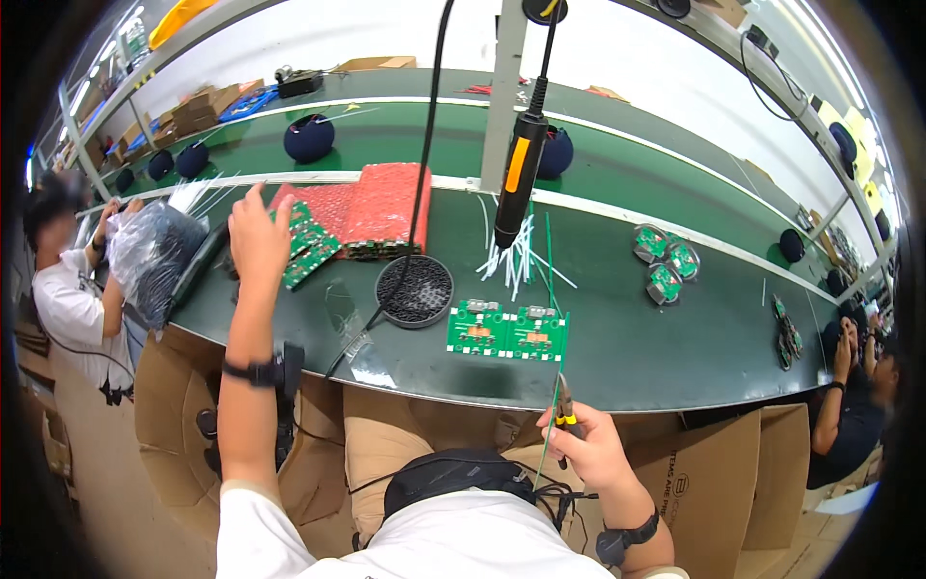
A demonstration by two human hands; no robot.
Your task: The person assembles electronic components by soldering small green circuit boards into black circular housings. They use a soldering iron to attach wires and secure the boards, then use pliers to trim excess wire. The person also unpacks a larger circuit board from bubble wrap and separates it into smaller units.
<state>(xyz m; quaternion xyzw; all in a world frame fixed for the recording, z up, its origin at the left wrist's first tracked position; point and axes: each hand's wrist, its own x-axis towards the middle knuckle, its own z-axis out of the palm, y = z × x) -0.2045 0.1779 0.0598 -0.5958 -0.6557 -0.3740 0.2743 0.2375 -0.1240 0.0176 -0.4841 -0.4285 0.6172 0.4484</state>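
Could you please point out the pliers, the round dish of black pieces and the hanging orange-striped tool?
Pliers (568, 419), head view: on the yellow-marked handles.
Round dish (422, 322), head view: on its near rim.
Hanging tool (518, 166), head view: on the orange stripe, mid-body.

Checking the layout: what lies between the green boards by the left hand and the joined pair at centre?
The head view shows a round dish of black pieces between the green boards and the joined pair, a black cable crossing it.
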